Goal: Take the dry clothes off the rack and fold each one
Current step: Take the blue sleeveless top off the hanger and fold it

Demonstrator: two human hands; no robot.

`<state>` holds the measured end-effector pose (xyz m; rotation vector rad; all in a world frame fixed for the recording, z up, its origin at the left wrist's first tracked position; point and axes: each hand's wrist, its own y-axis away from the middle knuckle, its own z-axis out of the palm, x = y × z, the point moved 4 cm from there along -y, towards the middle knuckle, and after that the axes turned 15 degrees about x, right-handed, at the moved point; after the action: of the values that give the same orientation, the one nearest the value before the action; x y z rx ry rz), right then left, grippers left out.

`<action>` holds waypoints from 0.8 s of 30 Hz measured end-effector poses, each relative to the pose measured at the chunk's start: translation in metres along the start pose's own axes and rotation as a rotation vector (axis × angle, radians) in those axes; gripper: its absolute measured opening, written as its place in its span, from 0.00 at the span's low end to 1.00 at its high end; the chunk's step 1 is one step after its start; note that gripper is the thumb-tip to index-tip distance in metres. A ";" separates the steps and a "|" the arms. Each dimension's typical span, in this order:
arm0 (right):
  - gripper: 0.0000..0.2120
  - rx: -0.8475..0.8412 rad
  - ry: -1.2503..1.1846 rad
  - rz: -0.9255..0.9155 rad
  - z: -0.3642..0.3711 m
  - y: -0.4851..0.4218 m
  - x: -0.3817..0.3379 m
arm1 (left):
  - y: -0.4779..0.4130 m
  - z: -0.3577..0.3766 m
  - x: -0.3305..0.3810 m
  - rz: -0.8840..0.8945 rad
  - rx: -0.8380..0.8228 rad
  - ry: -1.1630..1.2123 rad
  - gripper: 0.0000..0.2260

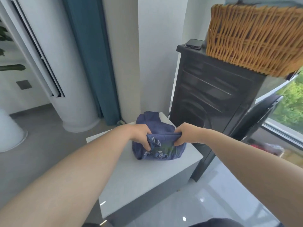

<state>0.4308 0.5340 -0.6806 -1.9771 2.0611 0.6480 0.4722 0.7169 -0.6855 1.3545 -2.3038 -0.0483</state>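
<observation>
Left hand (pixel 141 137), right hand (pixel 182 134) pinching top fold of navy leaf-print cotton garment (pixel 159 145) on white square desk (pixel 147 174); uneven grip risks lopsided fold, layers slipping apart

Cloth (pixel 155 125): navy blue, with pale leaf outlines printed on the near fold and a green-yellow smudge of print in the middle. Table (pixel 147 177): plain white-grey top. Cabinet (pixel 213 99): matte black-grey, ribbed panel lines. Basket (pixel 252 35): tan-orange wicker, diagonal weave over vertical stakes. Phone (pixel 193 43): black. Curtain (pixel 91 63): solid teal. AC unit (pixel 65 95): white with a dark vertical slot. Floor (pixel 41 145): flat grey on the left, glossy pale grey at near right. Leaves (pixel 11 67): dark green.
</observation>
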 end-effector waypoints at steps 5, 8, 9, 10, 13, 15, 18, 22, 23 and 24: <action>0.12 -0.143 0.015 0.017 0.031 0.014 0.013 | 0.010 0.033 -0.005 -0.093 -0.229 0.059 0.13; 0.06 -0.255 -0.059 0.059 0.044 0.017 0.016 | 0.015 0.047 -0.012 -0.223 -0.360 0.233 0.11; 0.07 -0.279 -0.100 0.083 0.047 0.016 0.017 | 0.015 0.050 -0.014 -0.251 -0.384 0.277 0.09; 0.08 -0.288 -0.141 0.108 0.048 0.014 0.019 | 0.015 0.052 -0.017 -0.272 -0.394 0.313 0.08; 0.10 -0.248 -0.283 0.191 0.049 0.007 0.023 | 0.012 0.053 -0.024 -0.335 -0.354 0.429 0.07; 0.11 -0.186 -0.326 0.215 0.051 0.001 0.025 | 0.008 0.052 -0.029 -0.365 -0.303 0.468 0.08; 0.16 -0.027 -0.048 0.134 0.058 -0.006 0.030 | 0.000 0.054 -0.035 -0.286 -0.138 0.223 0.17; 0.22 0.123 0.184 0.023 0.078 -0.006 0.034 | -0.006 0.069 -0.036 -0.096 0.174 -0.091 0.25; 0.20 0.163 0.191 -0.021 0.082 -0.003 0.032 | -0.005 0.074 -0.034 -0.049 0.223 -0.102 0.21; 0.17 0.192 0.189 -0.066 0.086 0.000 0.029 | -0.004 0.079 -0.031 -0.003 0.250 -0.108 0.17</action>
<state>0.4158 0.5470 -0.7687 -2.0510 2.0626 0.2474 0.4560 0.7250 -0.7684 1.5093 -2.4629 0.1758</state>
